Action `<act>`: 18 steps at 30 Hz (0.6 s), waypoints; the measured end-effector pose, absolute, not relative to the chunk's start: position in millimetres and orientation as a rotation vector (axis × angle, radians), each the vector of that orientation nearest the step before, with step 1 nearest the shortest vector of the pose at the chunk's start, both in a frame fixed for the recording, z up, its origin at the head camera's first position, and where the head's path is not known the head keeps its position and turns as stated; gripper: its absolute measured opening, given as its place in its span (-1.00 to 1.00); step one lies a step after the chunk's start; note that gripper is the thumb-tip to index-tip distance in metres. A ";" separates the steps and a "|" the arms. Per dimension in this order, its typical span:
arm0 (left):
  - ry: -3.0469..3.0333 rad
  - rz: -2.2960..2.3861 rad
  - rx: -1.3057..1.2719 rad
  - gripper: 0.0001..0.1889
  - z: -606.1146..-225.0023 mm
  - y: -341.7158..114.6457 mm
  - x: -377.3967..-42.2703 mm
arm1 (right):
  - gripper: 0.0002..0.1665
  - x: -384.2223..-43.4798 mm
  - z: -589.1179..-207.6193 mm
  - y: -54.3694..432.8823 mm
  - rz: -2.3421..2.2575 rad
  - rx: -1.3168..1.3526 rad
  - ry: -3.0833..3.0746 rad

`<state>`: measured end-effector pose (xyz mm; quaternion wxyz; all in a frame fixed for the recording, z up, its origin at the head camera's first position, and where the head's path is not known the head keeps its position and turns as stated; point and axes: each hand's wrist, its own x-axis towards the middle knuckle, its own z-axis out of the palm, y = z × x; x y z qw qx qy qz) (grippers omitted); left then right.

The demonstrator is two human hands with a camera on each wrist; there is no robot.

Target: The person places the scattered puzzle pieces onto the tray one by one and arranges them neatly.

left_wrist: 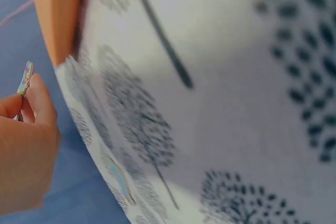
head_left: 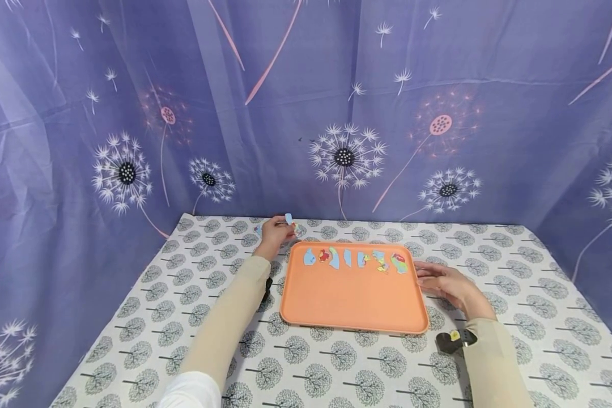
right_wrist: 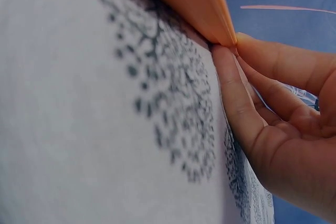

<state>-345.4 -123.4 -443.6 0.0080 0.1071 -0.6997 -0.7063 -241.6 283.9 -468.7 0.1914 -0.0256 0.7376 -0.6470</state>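
My left hand (head_left: 277,232) pinches a small flat printed puzzle piece (left_wrist: 24,78) between thumb and fingers, beyond the tray's far left corner. Another light-blue piece (left_wrist: 119,178) lies on the tablecloth close to that hand. The orange tray (head_left: 354,303) lies flat in the middle of the table. Along its far side runs a row of several puzzle pieces (head_left: 334,258), blue with bits of red, yellow and green. My right hand (head_left: 449,284) is at the tray's right side, its thumb and fingertips holding the rim, as the right wrist view shows.
A white tablecloth (head_left: 316,377) printed with grey trees covers the table. Behind it and at both sides hangs a purple-blue curtain (head_left: 296,153) with dandelions. A dark wrist strap with a camera (head_left: 451,341) is on the right wrist.
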 end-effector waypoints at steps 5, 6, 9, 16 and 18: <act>-2.146 -2.312 0.321 -0.58 -434.2 -113.8 -336.4 | -0.17 -242.0 -469.1 282.4 -1.815 -0.073 2.068; -2.135 -2.331 0.315 -0.60 -433.0 -111.3 -335.2 | -0.17 -242.2 -469.4 282.2 -1.816 -0.073 2.068; -2.133 -2.362 0.308 -0.62 -430.5 -102.6 -331.3 | -0.18 -243.0 -470.2 281.9 -1.820 -0.069 2.070; -2.135 -2.435 0.254 -0.63 -432.2 -74.8 -319.7 | -0.18 -243.0 -469.5 281.6 -1.774 -0.069 2.097; -2.152 -2.447 0.239 -0.60 -431.4 -64.4 -315.3 | -0.19 -242.5 -469.1 281.8 -1.765 -0.067 2.108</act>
